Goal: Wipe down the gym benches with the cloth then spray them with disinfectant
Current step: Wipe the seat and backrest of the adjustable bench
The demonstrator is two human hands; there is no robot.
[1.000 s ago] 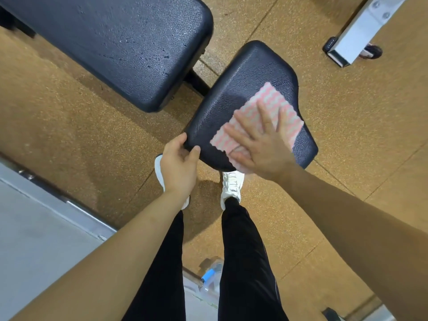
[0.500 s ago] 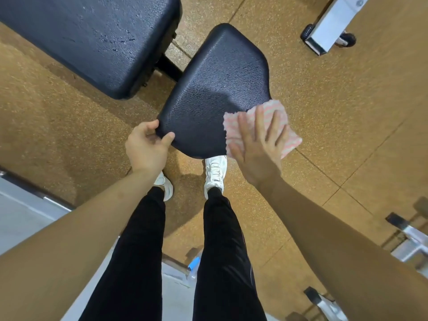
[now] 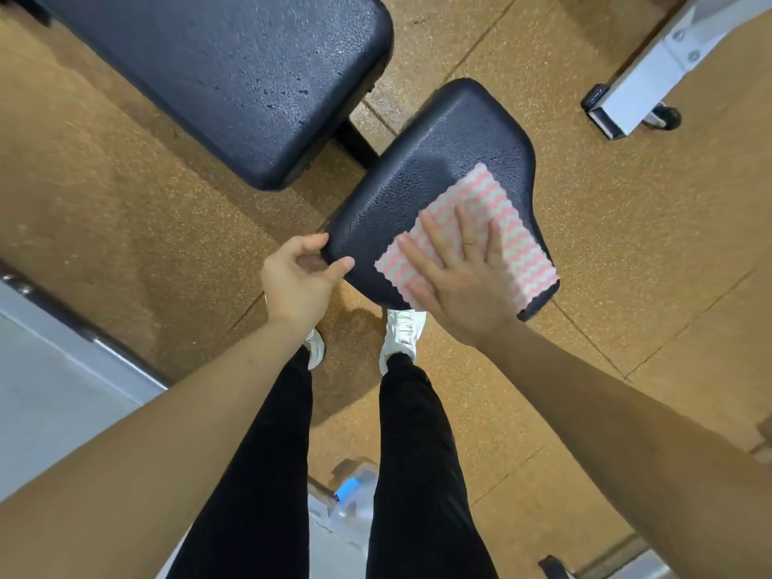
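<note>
- My right grip (image 3: 459, 286) lay flat with its fingers spread, pressing the pink-and-white cloth (image 3: 516, 248) onto the seat surface (image 3: 438, 160).
- The cloth covered the near right part of that surface, and its right edge reached the rim. My own palm hid the middle of the cloth.
- My left grip (image 3: 298, 277) pinched the near left corner of the seat surface, thumb on top and fingers curled under the edge.
- Far and left lay the longer bench pad (image 3: 217, 77), dark and pebbled, with wet specks toward its near end.
- A black post (image 3: 355, 140) showed in the gap between the two pads.
- My white shoes (image 3: 403, 332) stood on the speckled tan floor (image 3: 125, 202) just below the seat's near edge, and the left one was mostly hidden behind my forearm.
- A white frame foot (image 3: 639, 85) with a small black wheel (image 3: 666, 117) stood far right, well apart from the seat.
- Near me, between my black trousers (image 3: 417, 474), a clear bottle with a blue part (image 3: 351, 495) showed, largely blocked by my legs.
- A pale strip with a metal edge (image 3: 41, 390) ran along the left.
</note>
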